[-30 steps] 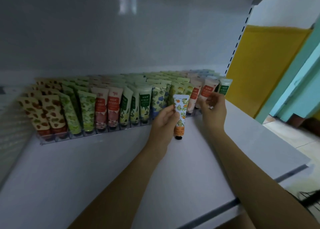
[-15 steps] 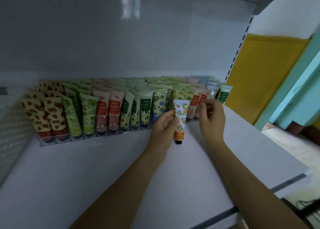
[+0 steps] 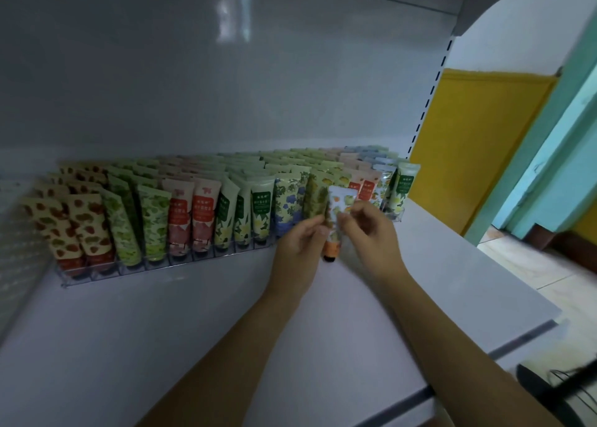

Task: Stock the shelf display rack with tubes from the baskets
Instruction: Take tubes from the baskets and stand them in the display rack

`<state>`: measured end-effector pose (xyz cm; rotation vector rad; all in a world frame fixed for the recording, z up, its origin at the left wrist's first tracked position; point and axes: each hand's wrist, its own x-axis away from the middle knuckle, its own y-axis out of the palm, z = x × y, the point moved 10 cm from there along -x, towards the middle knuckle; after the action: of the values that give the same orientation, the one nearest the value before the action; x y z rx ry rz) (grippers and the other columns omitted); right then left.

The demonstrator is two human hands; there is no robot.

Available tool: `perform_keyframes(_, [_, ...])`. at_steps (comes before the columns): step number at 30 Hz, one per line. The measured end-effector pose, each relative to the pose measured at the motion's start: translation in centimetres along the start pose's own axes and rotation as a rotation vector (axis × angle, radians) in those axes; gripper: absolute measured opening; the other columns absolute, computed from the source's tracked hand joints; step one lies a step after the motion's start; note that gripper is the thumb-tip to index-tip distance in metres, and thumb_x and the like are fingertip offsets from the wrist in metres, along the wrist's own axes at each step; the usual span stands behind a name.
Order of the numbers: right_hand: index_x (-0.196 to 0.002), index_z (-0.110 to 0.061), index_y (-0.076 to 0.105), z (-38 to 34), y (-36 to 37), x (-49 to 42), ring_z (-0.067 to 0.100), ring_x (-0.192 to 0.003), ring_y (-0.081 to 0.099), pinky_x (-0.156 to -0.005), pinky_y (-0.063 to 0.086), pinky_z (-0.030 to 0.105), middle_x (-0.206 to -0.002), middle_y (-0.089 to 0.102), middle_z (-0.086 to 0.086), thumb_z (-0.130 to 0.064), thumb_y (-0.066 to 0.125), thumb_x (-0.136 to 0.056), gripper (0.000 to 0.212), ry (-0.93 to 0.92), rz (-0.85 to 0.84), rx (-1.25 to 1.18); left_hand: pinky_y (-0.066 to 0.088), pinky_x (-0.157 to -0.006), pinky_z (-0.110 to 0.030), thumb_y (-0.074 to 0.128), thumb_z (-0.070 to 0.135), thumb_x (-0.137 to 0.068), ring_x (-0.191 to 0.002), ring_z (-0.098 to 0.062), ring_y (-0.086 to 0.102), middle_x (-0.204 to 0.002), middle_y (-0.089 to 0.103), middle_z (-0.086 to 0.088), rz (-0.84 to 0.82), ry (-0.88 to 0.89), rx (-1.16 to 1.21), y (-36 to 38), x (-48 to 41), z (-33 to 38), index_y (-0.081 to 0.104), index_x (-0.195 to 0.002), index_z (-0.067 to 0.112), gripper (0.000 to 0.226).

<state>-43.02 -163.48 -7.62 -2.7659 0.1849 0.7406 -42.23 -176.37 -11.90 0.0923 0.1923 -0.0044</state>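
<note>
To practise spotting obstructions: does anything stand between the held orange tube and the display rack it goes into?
Nothing lies between the orange tube, pinched by left hand and right hand, and the front of the rack. But front-row tubes directly behind it fill those lanes; no free slot shows.

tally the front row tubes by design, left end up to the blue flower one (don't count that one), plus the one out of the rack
brown-spotted tubes: 2
green-leaf tubes: 2
red-and-pink tubes: 2
white tubes with green labels: 3
orange-fruit tube, out of the rack: 1
total: 10
</note>
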Motion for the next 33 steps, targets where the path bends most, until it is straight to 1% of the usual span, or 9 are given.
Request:
perform_keyframes(3, [-0.076, -0.018, 0.052, 0.8, -4.7, -0.5, -0.005, -0.057, 0.047, -0.059, 0.038, 0.011, -0.068, 0.053, -0.006, -0.009, 0.055, -0.090, 0.017, 0.047, 0.320, 0.018, 0.038, -0.089, -0.016, 0.046, 0.014, -0.094, -0.106, -0.014, 0.054, -0.116, 0.060, -0.006, -0.018, 0.248, -0.504, 0.9, 0.8, 1.6, 0.061, -0.116, 0.007, 0.027])
perform_keyframes(5, [-0.090, -0.012, 0.055, 1.5, -7.7, -0.2, -0.007, -0.065, 0.050, -0.060, 0.037, 0.004, -0.076, 0.054, -0.007, -0.016, 0.054, -0.092, 0.004, 0.081, 0.523, 0.043, 0.040, -0.092, -0.026, 0.039, 0.019, -0.086, -0.108, -0.022, 0.054, -0.114, 0.060, -0.008, -0.025, 0.376, -0.765, 1.7, 1.6, 2.1, 0.064, -0.111, 0.006, 0.037])
perform_keyframes(6, [-0.097, -0.009, 0.056, 1.9, -8.7, 0.0, -0.003, -0.071, 0.051, -0.060, 0.036, 0.001, -0.081, 0.055, -0.006, -0.019, 0.053, -0.093, 0.011, 0.093, 0.591, 0.070, 0.042, -0.095, -0.035, 0.038, 0.021, -0.083, -0.110, -0.027, 0.054, -0.114, 0.061, -0.010, -0.014, 0.412, -0.861, 1.8, 1.8, 1.9, 0.065, -0.109, 0.006, 0.041])
perform_keyframes(8, [-0.106, -0.004, 0.056, 2.6, -10.0, 0.1, 0.007, -0.083, 0.051, -0.061, 0.036, 0.002, -0.094, 0.057, -0.001, -0.022, 0.051, -0.094, 0.022, 0.112, 0.657, 0.114, 0.035, -0.105, -0.046, 0.040, 0.021, -0.083, -0.125, -0.029, 0.044, -0.126, 0.055, -0.010, -0.033, 0.353, -1.000, 1.8, 1.7, 1.1, 0.063, -0.114, 0.008, 0.041])
perform_keyframes(11, [-0.114, -0.002, 0.054, 3.7, -11.1, 0.0, 0.010, -0.093, 0.051, -0.066, 0.034, 0.010, -0.109, 0.059, 0.008, -0.024, 0.049, -0.095, 0.030, 0.154, 0.710, 0.130, 0.016, -0.113, -0.039, 0.042, 0.021, -0.091, -0.139, -0.018, 0.020, -0.144, 0.037, -0.002, -0.100, 0.240, -1.052, 1.8, 1.5, -0.1, 0.053, -0.128, 0.016, 0.039])
perform_keyframes(20, [-0.122, -0.002, 0.053, 5.1, -9.6, -1.6, 0.012, -0.100, 0.051, -0.066, 0.033, 0.006, -0.120, 0.059, 0.012, -0.023, 0.046, -0.097, 0.033, 0.214, 0.563, 0.228, 0.012, -0.115, -0.041, 0.045, 0.019, -0.092, -0.141, -0.015, 0.010, -0.146, 0.034, 0.003, -0.119, 0.204, -1.057, 2.0, 1.6, -0.3, 0.055, -0.124, 0.021, 0.034])
perform_keyframes(25, [-0.132, -0.008, 0.045, 6.1, -8.3, -1.9, 0.020, -0.107, 0.055, -0.084, 0.038, 0.025, -0.120, 0.058, 0.006, -0.021, 0.047, -0.096, 0.038, 0.274, 0.448, 0.246, 0.011, -0.116, -0.039, 0.044, 0.020, -0.093, -0.142, -0.016, 0.010, -0.146, 0.034, 0.002, -0.138, 0.196, -1.057, 2.1, 1.6, -0.4, 0.055, -0.124, 0.021, 0.033])
perform_keyframes(31, [-0.103, -0.010, 0.049, 5.3, -7.9, -2.0, 0.014, -0.088, 0.053, -0.063, 0.039, 0.014, -0.104, 0.056, 0.004, -0.012, 0.048, -0.094, 0.009, 0.192, 0.436, 0.247, 0.010, -0.116, -0.036, 0.043, 0.020, -0.093, -0.141, -0.015, 0.011, -0.145, 0.034, 0.002, -0.137, 0.185, -1.047, 2.1, 1.6, -0.3, 0.054, -0.124, 0.021, 0.033])
perform_keyframes(33, [-0.108, -0.010, 0.055, 5.2, -7.3, -2.4, 0.014, -0.090, 0.053, -0.071, 0.042, 0.019, -0.113, 0.057, 0.008, -0.013, 0.049, -0.094, 0.015, 0.166, 0.397, 0.288, 0.011, -0.116, -0.036, 0.043, 0.020, -0.093, -0.141, -0.014, 0.011, -0.145, 0.035, 0.003, -0.137, 0.184, -1.048, 2.1, 1.6, -0.3, 0.054, -0.124, 0.021, 0.033])
